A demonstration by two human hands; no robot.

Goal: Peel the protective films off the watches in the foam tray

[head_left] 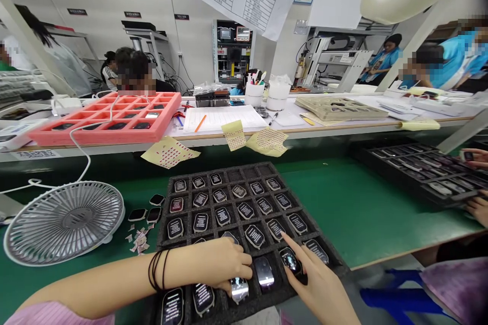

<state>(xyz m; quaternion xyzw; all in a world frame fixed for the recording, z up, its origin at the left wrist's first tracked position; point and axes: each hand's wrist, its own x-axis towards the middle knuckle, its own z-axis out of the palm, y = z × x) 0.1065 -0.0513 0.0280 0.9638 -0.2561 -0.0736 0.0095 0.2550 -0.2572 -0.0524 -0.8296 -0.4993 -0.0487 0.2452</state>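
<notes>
A black foam tray (251, 172) holds rows of smartwatch bodies without straps, most with lit white text on dark screens. My left hand (219, 264), a black band round its wrist, reaches across the tray's near part. Its fingers are closed on a smartwatch (239, 290) with a bright, reflecting face. My right hand (318, 282) curves round another smartwatch (290, 260) in the near right part, thumb and fingers at its sides. Between the hands sits a smartwatch (264, 271) with a blank, shiny screen. The left forearm covers several compartments.
A white fan (64, 223) stands left on the green table (324, 183). Loose watches (154, 214) and paper scraps (140, 241) lie beside the tray. A pink foam tray (163, 132) rests on the shelf. Right, another person's hands (478, 208) are at a second black tray (412, 183).
</notes>
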